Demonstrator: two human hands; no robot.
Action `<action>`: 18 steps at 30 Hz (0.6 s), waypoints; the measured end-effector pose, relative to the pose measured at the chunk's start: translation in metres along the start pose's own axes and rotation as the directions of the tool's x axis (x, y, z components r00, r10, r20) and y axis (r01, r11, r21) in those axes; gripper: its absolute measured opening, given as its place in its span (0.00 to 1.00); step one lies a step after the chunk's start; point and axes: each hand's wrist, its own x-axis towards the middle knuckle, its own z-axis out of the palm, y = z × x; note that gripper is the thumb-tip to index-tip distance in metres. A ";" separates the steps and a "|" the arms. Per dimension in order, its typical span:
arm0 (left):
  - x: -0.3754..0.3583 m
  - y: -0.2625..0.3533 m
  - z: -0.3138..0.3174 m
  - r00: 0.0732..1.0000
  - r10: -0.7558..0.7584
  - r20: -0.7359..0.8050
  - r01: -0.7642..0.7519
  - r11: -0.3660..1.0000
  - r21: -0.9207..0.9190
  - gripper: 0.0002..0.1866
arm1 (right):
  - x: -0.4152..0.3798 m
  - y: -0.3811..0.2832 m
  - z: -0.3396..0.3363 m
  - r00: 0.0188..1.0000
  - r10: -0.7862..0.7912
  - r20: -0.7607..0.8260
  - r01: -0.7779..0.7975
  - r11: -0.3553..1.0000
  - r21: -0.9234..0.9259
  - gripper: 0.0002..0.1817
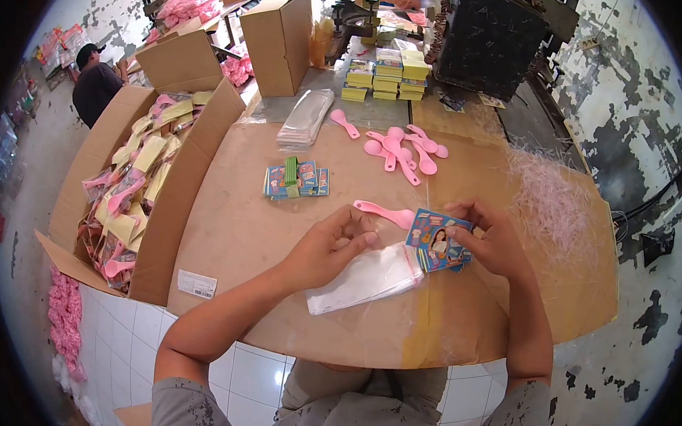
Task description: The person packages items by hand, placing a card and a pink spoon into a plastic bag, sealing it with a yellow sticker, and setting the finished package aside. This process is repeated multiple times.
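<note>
My right hand (490, 237) pinches a blue printed card (438, 241) between thumb and fingers. Beneath it, more blue cards (457, 268) show at the edge. My left hand (331, 248) hovers over a stack of clear plastic bags (359, 282), its fingers curved and the thumb apart from them, with nothing visible in between. Just beyond the bags lies one pink spoon (387, 212), its handle end close to my left fingertips. Farther out sits a banded bundle of blue cards (294, 178).
At left stands an open carton (192, 193) full of packed pink spoons and cards. Loose pink spoons (399, 148), more plastic bags (306, 119) and card stacks (387, 74) lie toward the back. Shredded strips (553, 200) cover the right side. Another person (98, 86) is beyond the carton.
</note>
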 end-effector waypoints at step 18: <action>-0.005 0.021 0.011 0.994 -0.105 -0.022 0.104 0.993 -0.064 0.28 | -0.006 -0.013 0.030 0.981 -0.184 0.063 0.185 0.983 -0.014 0.15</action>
